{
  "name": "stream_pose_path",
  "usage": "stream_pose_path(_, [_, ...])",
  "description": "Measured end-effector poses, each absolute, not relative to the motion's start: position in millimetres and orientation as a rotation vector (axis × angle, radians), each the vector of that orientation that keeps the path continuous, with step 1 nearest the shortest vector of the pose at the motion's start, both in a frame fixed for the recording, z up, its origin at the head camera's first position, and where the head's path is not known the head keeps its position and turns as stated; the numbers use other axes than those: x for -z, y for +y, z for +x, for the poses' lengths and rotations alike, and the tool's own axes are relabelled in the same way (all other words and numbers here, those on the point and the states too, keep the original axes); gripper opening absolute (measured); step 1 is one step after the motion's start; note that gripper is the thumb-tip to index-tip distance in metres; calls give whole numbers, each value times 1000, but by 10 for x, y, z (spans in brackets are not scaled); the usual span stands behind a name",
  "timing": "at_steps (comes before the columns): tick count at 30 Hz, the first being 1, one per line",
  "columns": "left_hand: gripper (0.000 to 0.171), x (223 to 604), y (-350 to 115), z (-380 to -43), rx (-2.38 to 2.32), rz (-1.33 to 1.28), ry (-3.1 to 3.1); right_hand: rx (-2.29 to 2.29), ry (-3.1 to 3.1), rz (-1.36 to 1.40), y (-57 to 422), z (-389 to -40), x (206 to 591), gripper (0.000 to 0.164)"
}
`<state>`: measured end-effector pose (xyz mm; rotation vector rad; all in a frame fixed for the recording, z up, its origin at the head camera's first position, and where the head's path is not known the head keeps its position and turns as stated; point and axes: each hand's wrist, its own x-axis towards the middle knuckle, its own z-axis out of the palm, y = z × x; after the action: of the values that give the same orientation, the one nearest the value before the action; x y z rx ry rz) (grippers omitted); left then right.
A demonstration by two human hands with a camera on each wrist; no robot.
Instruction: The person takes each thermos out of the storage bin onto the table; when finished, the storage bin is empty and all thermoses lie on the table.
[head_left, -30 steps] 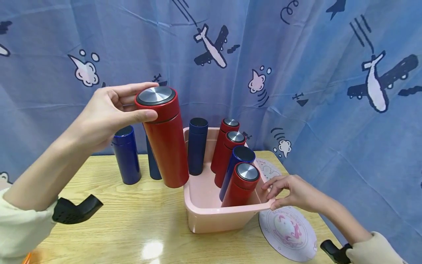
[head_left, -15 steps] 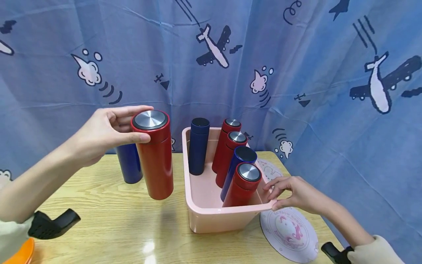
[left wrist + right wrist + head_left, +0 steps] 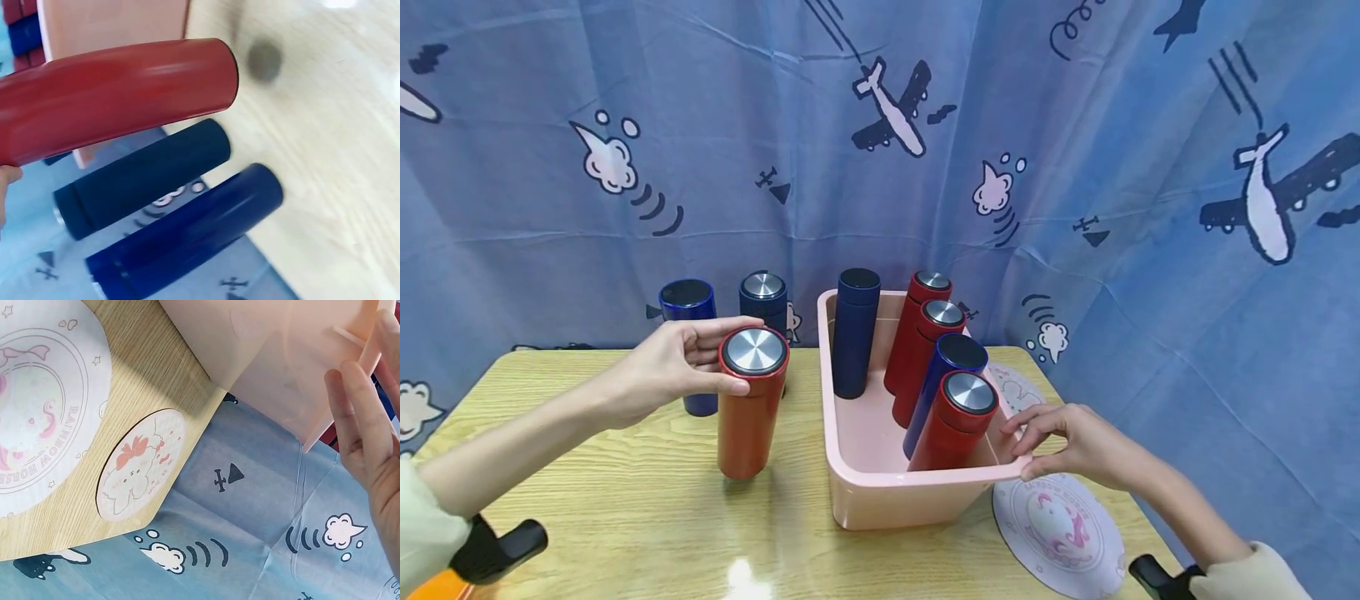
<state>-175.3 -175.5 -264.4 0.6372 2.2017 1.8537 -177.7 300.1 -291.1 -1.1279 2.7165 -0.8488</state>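
My left hand [image 3: 658, 371] grips a red thermos [image 3: 747, 437] by its top, thumb on the near side, left of the pink bin. In the left wrist view the red thermos [image 3: 125, 94] has its base over the wood, a dark spot beside it. Behind stand a glossy blue thermos [image 3: 700, 404] and a navy thermos [image 3: 765, 308] with a silver lid. My right hand [image 3: 1086, 442] pinches the near right corner of the pink bin's [image 3: 895, 504] rim. Inside the bin, red thermoses [image 3: 951, 429] and a blue one [image 3: 943, 367] line the right side; a navy thermos [image 3: 855, 350] stands at far left.
A round placemat [image 3: 1060, 533] lies right of the bin, with a smaller bunny-print mat [image 3: 144, 465] beyond it. An orange object [image 3: 437, 587] shows at the lower left edge. A blue printed curtain [image 3: 737, 167] hangs behind the wooden table [image 3: 647, 508].
My left hand has lowered the red thermos from beside the bin's left rim towards the table, and it now stands more upright. The right hand keeps its grip on the rim.
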Motion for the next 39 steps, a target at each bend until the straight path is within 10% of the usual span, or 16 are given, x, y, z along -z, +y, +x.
stream_pose_path(39, [70,3088,-1821,-2440,-1865,646,2140,915,2724,-1126,3011,-1719,2915,18])
